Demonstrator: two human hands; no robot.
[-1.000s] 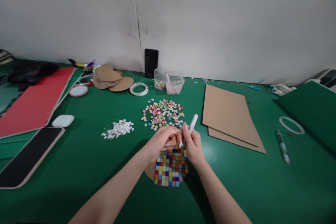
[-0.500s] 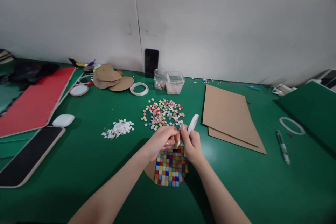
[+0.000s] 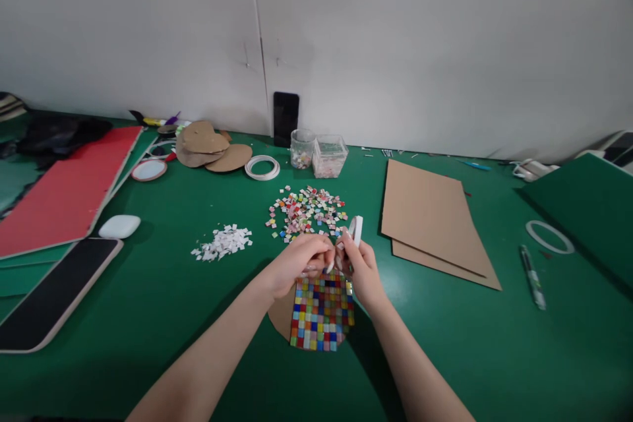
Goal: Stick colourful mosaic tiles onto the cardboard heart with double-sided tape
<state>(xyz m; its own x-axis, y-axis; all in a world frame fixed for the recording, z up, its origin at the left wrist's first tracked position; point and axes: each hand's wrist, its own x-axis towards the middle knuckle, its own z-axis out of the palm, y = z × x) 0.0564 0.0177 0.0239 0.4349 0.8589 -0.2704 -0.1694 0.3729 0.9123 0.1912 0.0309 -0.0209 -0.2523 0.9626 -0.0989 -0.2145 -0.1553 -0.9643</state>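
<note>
We can read no text, label, brand, number or sign anywhere across the green worktop (image 3: 435, 349) or on the pale partition (image 3: 420, 46) behind it. Any print on the pen (image 3: 533, 277) at right (small and blurred from where we look) is beyond our reading.
</note>
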